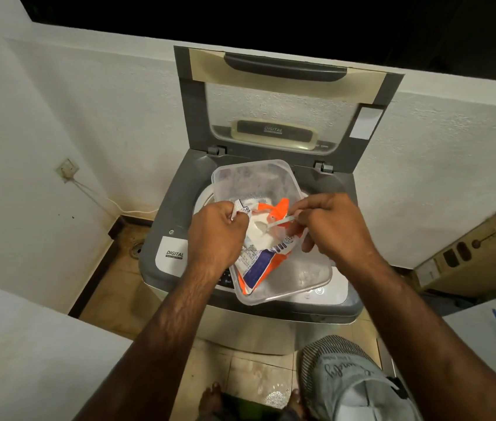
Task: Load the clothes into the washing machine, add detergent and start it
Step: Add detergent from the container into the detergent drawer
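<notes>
A grey top-loading washing machine [161,235] stands with its lid [283,95] raised against the wall. A clear plastic container [258,180] rests across the open drum and hides what lies inside. In it lies an orange, blue and white detergent packet [266,259], open at the top with white powder showing. My left hand [214,235] pinches the packet's left edge and holds it open. My right hand [328,226] grips a small white spoon [281,221] whose tip is in the powder.
A wall socket [67,170] with a white cable is at the left, a floor drain [136,249] beside the machine. A cardboard box [480,253] sits at the right. A striped grey cloth [350,378] lies near my feet, with a white surface [490,335] at right.
</notes>
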A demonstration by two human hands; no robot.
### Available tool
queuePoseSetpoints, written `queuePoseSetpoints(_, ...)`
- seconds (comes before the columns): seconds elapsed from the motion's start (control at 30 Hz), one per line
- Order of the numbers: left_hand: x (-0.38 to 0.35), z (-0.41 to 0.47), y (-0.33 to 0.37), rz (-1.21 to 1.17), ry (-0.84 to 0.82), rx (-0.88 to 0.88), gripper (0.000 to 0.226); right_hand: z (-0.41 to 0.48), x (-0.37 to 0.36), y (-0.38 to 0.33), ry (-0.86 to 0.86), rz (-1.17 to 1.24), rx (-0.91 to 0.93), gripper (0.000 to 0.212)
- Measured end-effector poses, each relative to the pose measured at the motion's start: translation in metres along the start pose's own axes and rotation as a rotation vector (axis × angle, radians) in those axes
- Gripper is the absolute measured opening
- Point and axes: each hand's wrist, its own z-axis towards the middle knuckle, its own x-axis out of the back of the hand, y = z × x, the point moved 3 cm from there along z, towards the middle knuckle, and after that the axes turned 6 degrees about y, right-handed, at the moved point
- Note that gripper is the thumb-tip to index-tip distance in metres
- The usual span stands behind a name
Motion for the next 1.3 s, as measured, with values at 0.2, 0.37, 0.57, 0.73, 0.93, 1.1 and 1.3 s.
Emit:
queuePoseSetpoints(0.2,-0.003,0.001,-0.009,0.035,0.045,0.016,0.025,0.007,0.007,0.017,-0.015,0.253,-0.15,0.027)
queuePoseSetpoints(0.37,-0.013,0.005,-0.016,0.05,0.07,0.059,0.027,0.019,0.005,0.03,-0.084,0.406,-0.272,0.025)
queuePoseSetpoints(0.57,-0.025,0.02,-0.02,0.037,0.084,0.117,0.032,0.038,0.01,0.043,-0.066,0.575,-0.311,0.022)
queuePoseSetpoints(0.73,-0.031,0.036,-0.026,0.028,0.099,0.142,0.036,0.065,0.016,0.049,-0.025,0.642,-0.34,0.024)
queuePoseSetpoints(0.93,-0.047,0.058,-0.023,0.021,0.114,0.193,0.038,0.112,0.013,0.047,0.012,0.672,-0.35,0.025)
queuePoseSetpoints(1.1,-0.063,0.087,-0.023,0.028,0.127,0.241,0.035,0.156,-0.006,0.049,0.033,0.699,-0.395,0.024)
queuePoseSetpoints(1.3,-0.072,0.125,-0.035,0.012,0.085,0.257,0.028,0.204,-0.029,0.062,0.049,0.738,-0.478,0.022)
